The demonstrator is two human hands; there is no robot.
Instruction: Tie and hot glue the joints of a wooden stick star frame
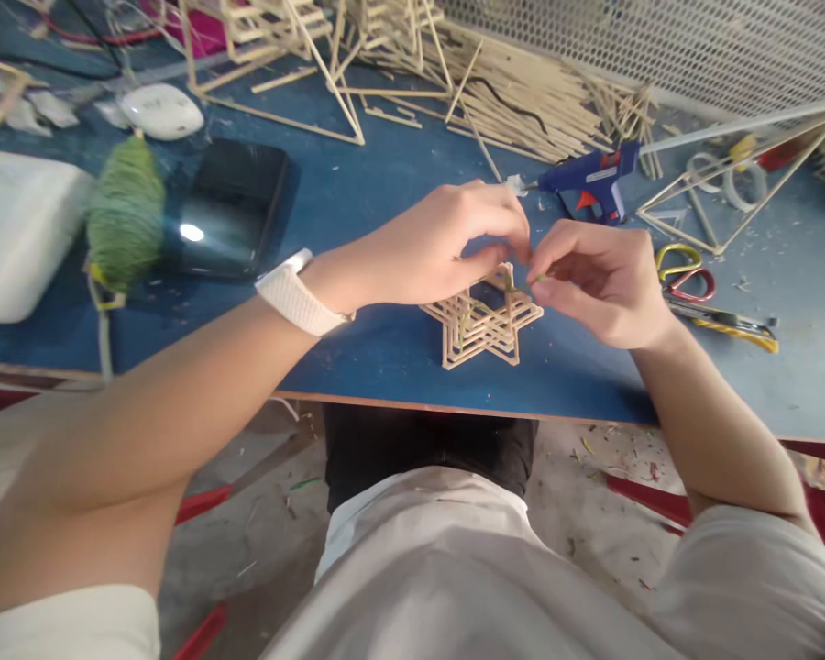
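**Both hands pinch at the top of a stick star near the desk's front edge**

The fingertips of the left hand (446, 243) and the right hand (595, 280) meet just above the star (482, 321); each hand is closed to a fine pinch, thumb against forefinger, and between them runs a thin green thread (509, 282), too slight to say which hand grips it tighter; the thread drops to the star's upper point, directly below the fingers. The star lies flat on the blue desk (385, 348), near its front edge and about the middle of it; it has no one long axis, its points spreading evenly; both hands are equally close, the left coming from the left edge, the right from the right.

Outward: a glue gun (595, 179) lies just behind the hands; scissors (701, 293) sit to the right; a spool of green yarn (125, 211) and a dark phone (230, 206) lie toward the left; loose sticks (522, 92) pile along the back edge.
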